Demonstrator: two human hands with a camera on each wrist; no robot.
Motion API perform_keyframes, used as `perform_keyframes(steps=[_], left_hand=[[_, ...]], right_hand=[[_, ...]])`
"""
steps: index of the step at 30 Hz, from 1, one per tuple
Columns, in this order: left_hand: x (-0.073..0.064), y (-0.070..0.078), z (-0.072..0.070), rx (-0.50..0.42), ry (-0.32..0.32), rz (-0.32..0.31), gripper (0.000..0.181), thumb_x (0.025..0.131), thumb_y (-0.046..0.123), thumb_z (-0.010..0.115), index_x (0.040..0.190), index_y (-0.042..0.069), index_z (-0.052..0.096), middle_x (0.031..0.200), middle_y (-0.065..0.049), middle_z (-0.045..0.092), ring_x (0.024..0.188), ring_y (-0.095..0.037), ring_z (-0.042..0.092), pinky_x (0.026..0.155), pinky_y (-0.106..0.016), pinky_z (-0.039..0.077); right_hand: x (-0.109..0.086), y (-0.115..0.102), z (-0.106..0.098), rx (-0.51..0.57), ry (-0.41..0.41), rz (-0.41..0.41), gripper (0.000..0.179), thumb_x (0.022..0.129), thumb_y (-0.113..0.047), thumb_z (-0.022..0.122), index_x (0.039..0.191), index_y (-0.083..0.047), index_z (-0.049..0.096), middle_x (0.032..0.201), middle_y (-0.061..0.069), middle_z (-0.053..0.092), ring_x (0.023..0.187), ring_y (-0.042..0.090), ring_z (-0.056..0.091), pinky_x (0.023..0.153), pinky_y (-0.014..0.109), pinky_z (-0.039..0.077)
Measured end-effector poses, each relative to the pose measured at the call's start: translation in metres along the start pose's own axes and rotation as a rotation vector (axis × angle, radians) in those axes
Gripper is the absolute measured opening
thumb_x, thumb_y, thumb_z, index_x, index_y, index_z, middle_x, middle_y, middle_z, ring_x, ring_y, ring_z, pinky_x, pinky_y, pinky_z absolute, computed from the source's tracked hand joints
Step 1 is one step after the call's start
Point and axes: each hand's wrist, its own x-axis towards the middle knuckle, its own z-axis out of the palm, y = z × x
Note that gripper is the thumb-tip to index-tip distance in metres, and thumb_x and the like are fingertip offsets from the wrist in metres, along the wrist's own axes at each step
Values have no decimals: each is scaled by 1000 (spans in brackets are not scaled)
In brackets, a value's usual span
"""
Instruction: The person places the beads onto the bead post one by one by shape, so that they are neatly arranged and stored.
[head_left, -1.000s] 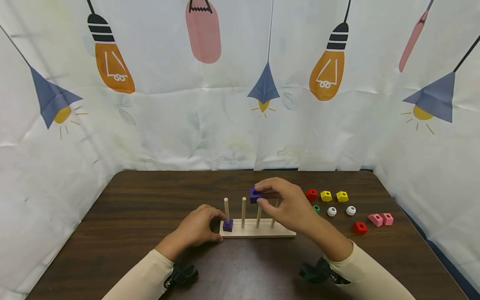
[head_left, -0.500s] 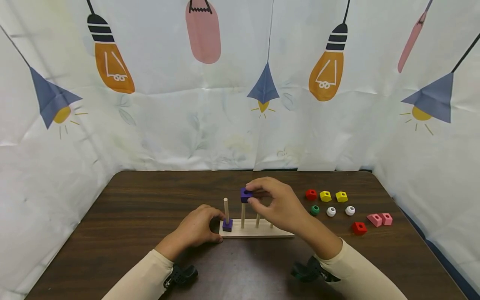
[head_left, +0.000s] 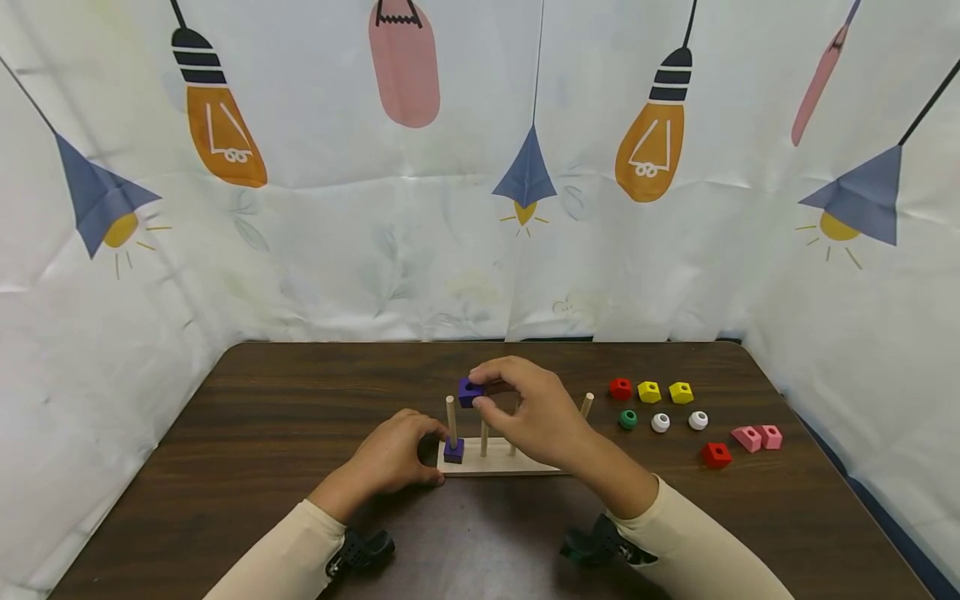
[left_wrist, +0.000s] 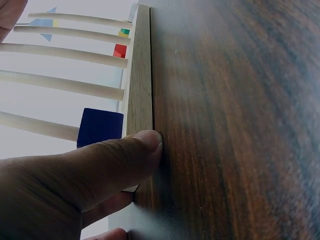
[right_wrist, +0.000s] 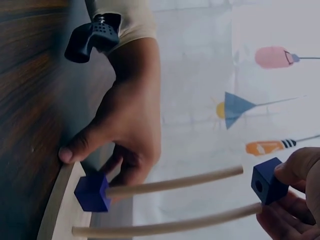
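Note:
My left hand (head_left: 392, 454) grips the left end of the wooden peg board (head_left: 510, 468), its thumb along the front edge in the left wrist view. A purple cube (head_left: 453, 452) sits at the bottom of the leftmost peg (right_wrist: 175, 182), beside that hand. Between thumb and fingertips, my right hand (head_left: 528, 410) pinches a second purple cube (right_wrist: 268, 180). This cube is just above and right of the leftmost peg's top in the head view. Its hole faces the pegs in the right wrist view, and it is off the peg. My right hand hides part of the board and some pegs.
At the right of the brown table (head_left: 300, 400) lie a red bead (head_left: 620, 388), yellow beads (head_left: 649, 392), a green bead (head_left: 627, 419), white beads (head_left: 660, 422), pink beads (head_left: 747, 438) and a red cube (head_left: 716, 455). A printed curtain (head_left: 420, 250) hangs behind.
My right hand has moved left with the purple cube, from over the right-hand pegs to near the leftmost peg. The left hand stays on the board's end.

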Motion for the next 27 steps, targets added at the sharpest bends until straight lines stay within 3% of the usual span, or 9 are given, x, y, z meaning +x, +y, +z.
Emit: perform_keyframes(steps=[10,21,27], left_hand=[[-1,0,0,-6,6,14,46,65,26,98,105,21,76,106,6,70,111,-23,59,92,-48,52],[-1,0,-1,-6,8,19,47,65,27,98,106,20,76,106,6,70,112,-24,60,93,-48,52],[-1,0,-1,-8,10,23,47,65,26,98,106,19,76,107,7,71,112,-24,60,94,-48,52]], right_hand=[[5,-5,12,2,50,-14,28,89,-3,78,116,-7,69,113,1,69,98,15,67,85,28,56],[7,-13,23,-25,59,59,27,92,-7,77,117,-9,69,113,0,67,97,13,65,77,27,55],[6,-15,30,-28,69,66,30,92,-6,77,120,-7,68,114,2,67,102,16,65,82,32,55]])
